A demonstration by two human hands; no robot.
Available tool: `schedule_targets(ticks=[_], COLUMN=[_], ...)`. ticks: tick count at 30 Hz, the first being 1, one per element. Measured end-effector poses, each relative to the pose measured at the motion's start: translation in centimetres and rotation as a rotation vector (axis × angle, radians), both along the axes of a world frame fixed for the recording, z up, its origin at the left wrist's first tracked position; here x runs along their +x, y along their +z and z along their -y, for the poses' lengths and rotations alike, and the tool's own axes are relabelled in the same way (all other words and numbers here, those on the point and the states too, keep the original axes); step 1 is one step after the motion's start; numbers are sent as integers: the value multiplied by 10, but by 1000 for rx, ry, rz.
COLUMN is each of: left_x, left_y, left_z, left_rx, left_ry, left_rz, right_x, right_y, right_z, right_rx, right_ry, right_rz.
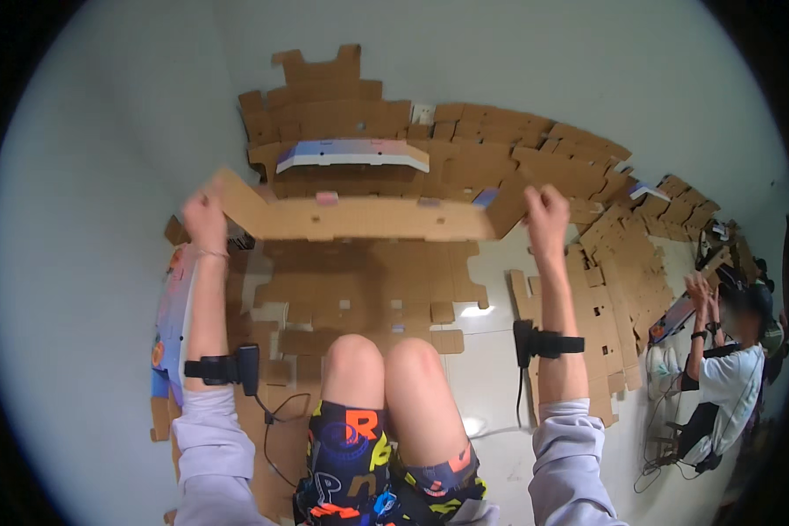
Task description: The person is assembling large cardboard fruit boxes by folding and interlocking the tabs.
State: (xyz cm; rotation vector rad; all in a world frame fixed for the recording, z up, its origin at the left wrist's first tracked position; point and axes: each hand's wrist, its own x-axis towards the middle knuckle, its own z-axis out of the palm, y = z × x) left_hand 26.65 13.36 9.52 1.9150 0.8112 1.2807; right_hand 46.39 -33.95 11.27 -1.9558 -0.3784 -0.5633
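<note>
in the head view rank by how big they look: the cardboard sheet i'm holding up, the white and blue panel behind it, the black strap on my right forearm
1. cardboard sheet
2. white and blue panel, though it lies farther off
3. black strap

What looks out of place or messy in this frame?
Flat cardboard blanks lie in loose, uneven heaps across the floor. Both hands, left hand and right hand, grip one cardboard sheet level; nothing looks damaged.

You are wearing pale lilac sleeves [209, 438], black cabled wrist straps [223, 368] just above them, and brightly patterned dark shorts [359, 465].
</note>
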Motion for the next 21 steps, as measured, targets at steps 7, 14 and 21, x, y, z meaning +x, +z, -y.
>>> schedule_targets(ticks=[7, 14, 21], left_x=[-128, -161, -243], left_y=[135, 61, 29], left_z=[123, 197, 237], left_rx=[-154, -141, -79], left_ry=[-872, -512, -614], left_rz=[873, 539, 492], right_x=[-150, -225, -283], right_y=[150, 34, 2], right_z=[60, 34, 80], right_rx=[770, 604, 723], right_ry=[685, 284, 421], right_rz=[-70, 70, 71])
